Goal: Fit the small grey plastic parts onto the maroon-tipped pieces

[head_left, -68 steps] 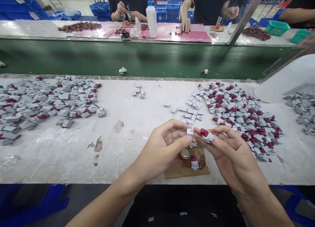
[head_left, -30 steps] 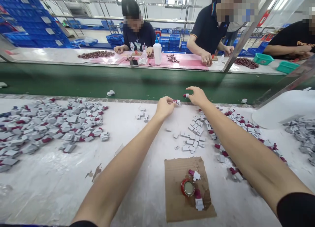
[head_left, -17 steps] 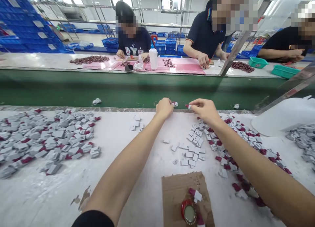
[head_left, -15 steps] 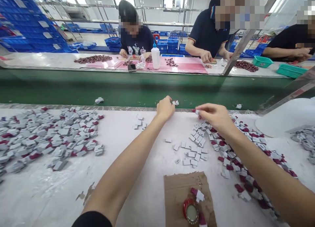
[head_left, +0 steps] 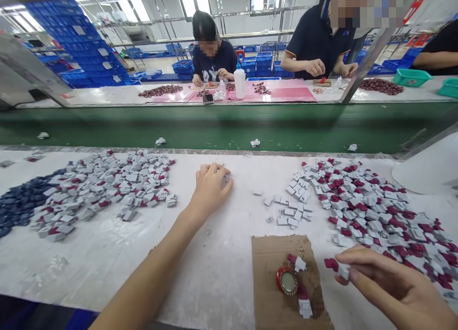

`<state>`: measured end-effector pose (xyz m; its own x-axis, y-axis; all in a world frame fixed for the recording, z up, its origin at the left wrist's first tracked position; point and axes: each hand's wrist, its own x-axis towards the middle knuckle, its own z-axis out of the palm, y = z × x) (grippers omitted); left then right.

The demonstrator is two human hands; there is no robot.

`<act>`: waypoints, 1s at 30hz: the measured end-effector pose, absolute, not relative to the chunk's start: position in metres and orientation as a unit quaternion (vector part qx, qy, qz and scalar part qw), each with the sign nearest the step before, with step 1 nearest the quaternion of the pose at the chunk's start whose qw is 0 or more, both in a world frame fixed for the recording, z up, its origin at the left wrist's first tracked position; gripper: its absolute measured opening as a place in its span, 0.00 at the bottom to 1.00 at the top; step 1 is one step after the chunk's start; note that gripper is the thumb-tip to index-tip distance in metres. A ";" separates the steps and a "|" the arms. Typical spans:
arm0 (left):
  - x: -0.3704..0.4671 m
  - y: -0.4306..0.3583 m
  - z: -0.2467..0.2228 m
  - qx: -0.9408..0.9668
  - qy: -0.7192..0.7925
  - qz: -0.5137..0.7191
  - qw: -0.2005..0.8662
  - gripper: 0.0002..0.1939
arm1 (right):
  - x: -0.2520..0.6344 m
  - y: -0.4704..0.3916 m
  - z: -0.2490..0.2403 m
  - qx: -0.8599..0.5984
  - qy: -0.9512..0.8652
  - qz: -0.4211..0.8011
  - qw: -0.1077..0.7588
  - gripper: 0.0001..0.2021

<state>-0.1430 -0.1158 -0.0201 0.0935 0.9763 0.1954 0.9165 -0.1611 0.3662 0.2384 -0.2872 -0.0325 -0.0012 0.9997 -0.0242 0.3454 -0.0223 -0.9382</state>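
My left hand [head_left: 209,189] lies palm down on the white table [head_left: 214,253], fingers curled over a small cluster of grey pieces [head_left: 226,178]; whether it grips one is hidden. My right hand [head_left: 388,284] is low at the right, close to me, pinching a small red-and-grey piece [head_left: 338,268] between thumb and fingers. Just left of it lies a cardboard sheet [head_left: 268,258] with a red bottle cap [head_left: 286,281] and two more red-and-grey pieces on it.
A big heap of red-and-grey pieces [head_left: 368,210] covers the right, loose grey caps [head_left: 291,210] sit beside it, and another heap [head_left: 107,186] is at the left by dark blue pieces [head_left: 17,201]. The green conveyor [head_left: 229,127] carries a few pieces [head_left: 255,143]. Other people work across it.
Both hands have pulled back from the conveyor edge. The left dropped onto the small grey cluster; the right came down near me with a red-and-grey piece. A piece now lies on the belt.
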 end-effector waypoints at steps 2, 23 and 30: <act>-0.139 -0.123 -0.021 0.742 0.636 0.200 0.072 0.10 | 0.225 -0.289 -0.026 -0.562 -0.596 0.418 0.393 0.09; -0.116 -0.232 -0.025 0.713 0.607 0.265 0.230 0.18 | 0.169 -0.328 -0.020 -0.532 -0.618 0.349 0.462 0.09; -0.116 -0.232 -0.030 0.701 0.624 0.248 0.240 0.06 | 0.159 -0.328 -0.025 -0.526 -0.641 0.340 0.443 0.10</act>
<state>-0.1163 -0.2325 -0.0299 0.0969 0.9941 0.0483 0.7562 -0.1051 0.6458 0.1594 -0.3279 -0.0252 -0.0530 0.9761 0.2106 0.3734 0.2150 -0.9024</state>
